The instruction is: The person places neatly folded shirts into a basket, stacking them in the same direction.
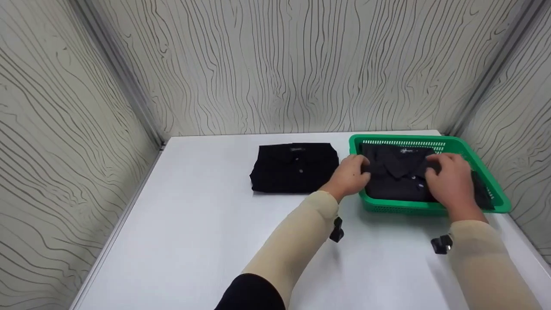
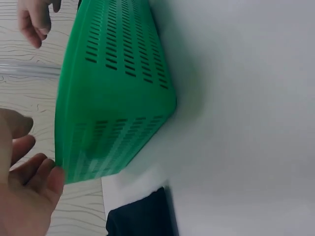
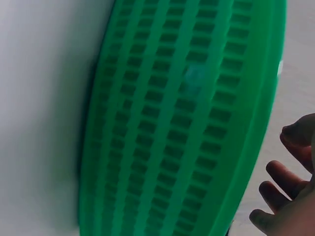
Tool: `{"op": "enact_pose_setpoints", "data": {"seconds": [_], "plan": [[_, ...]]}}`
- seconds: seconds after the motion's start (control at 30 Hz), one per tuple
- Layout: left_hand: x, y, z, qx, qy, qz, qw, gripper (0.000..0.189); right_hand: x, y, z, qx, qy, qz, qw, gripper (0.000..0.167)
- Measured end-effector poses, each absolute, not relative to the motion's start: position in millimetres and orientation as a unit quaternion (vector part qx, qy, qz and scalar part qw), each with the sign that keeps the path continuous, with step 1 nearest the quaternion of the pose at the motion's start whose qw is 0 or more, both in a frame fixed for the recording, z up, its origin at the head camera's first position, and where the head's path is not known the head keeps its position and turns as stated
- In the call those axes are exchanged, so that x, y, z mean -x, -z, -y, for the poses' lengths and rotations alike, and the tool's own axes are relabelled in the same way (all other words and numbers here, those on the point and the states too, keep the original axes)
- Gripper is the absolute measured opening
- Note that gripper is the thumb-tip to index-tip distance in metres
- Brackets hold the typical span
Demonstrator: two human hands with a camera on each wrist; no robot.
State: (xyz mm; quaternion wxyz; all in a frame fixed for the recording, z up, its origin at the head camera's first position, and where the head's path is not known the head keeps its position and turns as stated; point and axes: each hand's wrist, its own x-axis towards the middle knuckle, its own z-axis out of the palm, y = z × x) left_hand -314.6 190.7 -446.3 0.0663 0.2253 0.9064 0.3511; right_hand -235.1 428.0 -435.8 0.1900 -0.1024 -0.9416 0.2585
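A folded dark collared shirt (image 1: 391, 187) lies face up in a green plastic basket (image 1: 402, 206). At the basket's left rim is my left hand (image 1: 351, 175), fingers loosely bent beside the shirt's left edge. Its fingertips overlap the rim in the left wrist view, with the thumb held apart. My right hand (image 1: 454, 178) hovers over the shirt's right side, thumb and fingers spread and nothing between them. The right wrist view shows these fingers (image 3: 278, 179) beyond the rim; the shirt is hidden there by the basket wall.
Left of the basket, a second folded black shirt (image 1: 295, 168) lies on the white table (image 1: 193, 224). More dark cloth (image 1: 482, 191) shows inside the basket at its right end. Wood-patterned panels (image 1: 267, 69) stand behind and on both sides.
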Motion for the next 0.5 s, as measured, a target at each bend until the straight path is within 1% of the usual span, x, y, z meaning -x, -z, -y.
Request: {"op": "enact_pose_setpoints", "data": {"seconds": [0.1, 0.17, 0.4, 0.5], "plan": [[317.3, 447.6, -178.1, -0.228, -0.36, -0.901, 0.084, 0.03, 239.0, 434.0, -402.1, 0.069, -0.281, 0.938, 0.191, 0.033], [319.4, 448.7, -167.6, -0.227, -0.364, -0.899, 0.086, 0.032, 241.3, 433.7, -385.2, 0.046, -0.292, 0.937, 0.189, 0.033], [326.6, 456.1, -120.2, -0.221, -0.377, -0.899, 0.039, 0.034, 244.7, 430.6, -325.9, -0.026, -0.325, 0.927, 0.186, 0.034], [329.3, 458.8, -98.2, -0.208, -0.392, -0.896, 0.026, 0.036, 245.4, 430.2, -299.7, -0.052, -0.335, 0.921, 0.19, 0.034]]}}
